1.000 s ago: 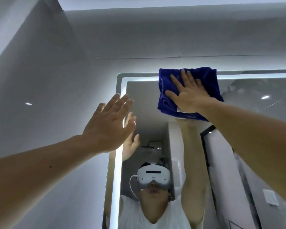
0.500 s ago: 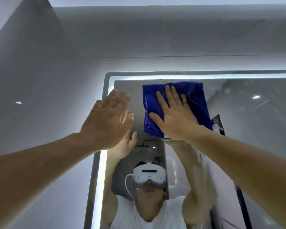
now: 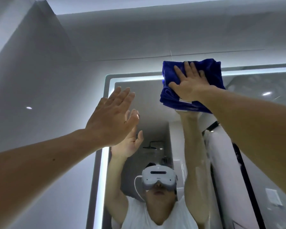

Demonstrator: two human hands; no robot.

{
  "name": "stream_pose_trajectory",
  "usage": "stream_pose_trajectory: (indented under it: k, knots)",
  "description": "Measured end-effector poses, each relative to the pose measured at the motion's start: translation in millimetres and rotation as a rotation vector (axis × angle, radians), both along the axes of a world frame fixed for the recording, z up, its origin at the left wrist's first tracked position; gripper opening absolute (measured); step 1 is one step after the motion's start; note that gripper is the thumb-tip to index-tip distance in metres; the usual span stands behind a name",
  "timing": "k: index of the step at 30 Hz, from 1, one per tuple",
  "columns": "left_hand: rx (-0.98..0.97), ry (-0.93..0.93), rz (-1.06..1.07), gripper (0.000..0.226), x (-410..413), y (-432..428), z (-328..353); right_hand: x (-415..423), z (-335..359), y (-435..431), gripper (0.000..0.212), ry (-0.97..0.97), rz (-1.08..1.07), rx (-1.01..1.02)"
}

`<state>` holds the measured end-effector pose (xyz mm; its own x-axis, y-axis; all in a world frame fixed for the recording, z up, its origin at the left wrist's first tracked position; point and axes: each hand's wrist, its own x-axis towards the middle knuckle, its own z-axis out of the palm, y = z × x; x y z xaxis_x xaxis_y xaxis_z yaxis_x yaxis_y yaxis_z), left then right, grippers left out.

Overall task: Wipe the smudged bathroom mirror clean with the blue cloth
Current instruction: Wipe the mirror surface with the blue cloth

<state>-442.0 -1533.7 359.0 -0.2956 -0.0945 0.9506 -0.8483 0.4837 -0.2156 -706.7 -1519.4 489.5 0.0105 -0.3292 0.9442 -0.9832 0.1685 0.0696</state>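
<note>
Head view, right hand: our right hand lies flat with fingers spread, pressing the blue cloth against the top edge of the mirror; it pins the cloth, not gripping it.
Head view, left hand: our left hand is open and holds nothing, below and left of the cloth, near the mirror's lit left edge; we cannot tell if it touches the glass.
Risk: with only palm pressure, we judge the folded cloth could slip out or unfold; the bare left palm could leave fresh smudges.
Change: half a second ago the cloth sat lower on the glass; now it overlaps the top frame.
</note>
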Motion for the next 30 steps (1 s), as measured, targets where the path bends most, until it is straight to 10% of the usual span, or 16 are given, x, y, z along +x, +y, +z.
stream_pose_trajectory:
  k: [16,22,30]
  knots:
    - [0.020,0.024,-0.093,0.068,-32,-2,-17,12,-192,-7,0.091,0.447,0.115,0.058]
    - [0.034,0.025,-0.071,0.070,-26,8,-30,-5,-216,0,0.065,0.679,0.154,0.159]
    - [0.073,0.023,0.014,0.073,-5,12,-36,16,-81,-17,0.071,0.102,0.007,-0.106]
